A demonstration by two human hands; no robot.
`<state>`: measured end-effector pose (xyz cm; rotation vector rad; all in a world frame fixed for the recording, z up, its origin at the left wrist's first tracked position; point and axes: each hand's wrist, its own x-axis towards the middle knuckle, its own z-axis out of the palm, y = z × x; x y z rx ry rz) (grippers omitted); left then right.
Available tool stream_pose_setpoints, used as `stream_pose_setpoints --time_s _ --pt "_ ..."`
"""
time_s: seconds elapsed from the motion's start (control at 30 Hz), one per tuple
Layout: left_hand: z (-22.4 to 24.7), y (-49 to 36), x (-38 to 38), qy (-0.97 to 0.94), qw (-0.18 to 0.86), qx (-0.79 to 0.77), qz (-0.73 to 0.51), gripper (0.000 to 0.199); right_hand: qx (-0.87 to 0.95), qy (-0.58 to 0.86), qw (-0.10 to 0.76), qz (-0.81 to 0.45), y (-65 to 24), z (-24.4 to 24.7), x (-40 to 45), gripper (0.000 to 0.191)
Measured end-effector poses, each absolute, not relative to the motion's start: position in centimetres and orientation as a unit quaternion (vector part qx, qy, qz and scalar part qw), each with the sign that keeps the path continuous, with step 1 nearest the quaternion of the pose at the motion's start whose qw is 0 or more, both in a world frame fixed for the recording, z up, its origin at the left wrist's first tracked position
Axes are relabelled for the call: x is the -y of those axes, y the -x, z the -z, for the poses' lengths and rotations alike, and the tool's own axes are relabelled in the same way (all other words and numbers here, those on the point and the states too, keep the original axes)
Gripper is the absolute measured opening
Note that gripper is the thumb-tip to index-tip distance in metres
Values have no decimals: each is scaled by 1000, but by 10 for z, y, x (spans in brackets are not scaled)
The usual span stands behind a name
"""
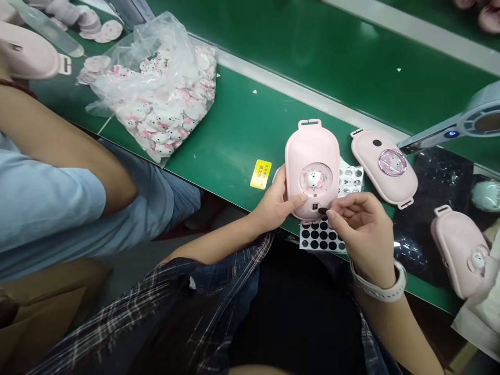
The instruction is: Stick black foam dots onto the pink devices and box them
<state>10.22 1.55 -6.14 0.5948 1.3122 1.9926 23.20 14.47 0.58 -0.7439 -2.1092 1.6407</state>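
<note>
My left hand (276, 204) grips a pink oval case (308, 146) by its lower left side, thumb resting on its face. A clear round window (327, 179) with a small white cat figure (313, 180) sits in the case, and a small square opening (315, 207) lies below it. Between thumb and forefinger, my right hand (361, 224) pinches a black round sticker (323, 211) at the case's lower edge, by that opening. Under the case lies a white sheet of black round stickers (318, 237), partly hidden; its upper part shows vacated circles.
Another pink case (378, 151) with a black dot lies right, beside a lamp arm (433, 133). A third case (461, 250) rests on black film (422, 229). A bag of cat figures (164, 104), a yellow card (261, 174) and a co-worker's arm (70, 135) are left.
</note>
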Motion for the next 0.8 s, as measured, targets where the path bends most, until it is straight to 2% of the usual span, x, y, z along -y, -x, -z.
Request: stream_pose_setpoints --time_s 0.8 --pt "60 -101 -15 -223 325 -515 -761 73 811 274 192 -480 -215 -2 -140 17"
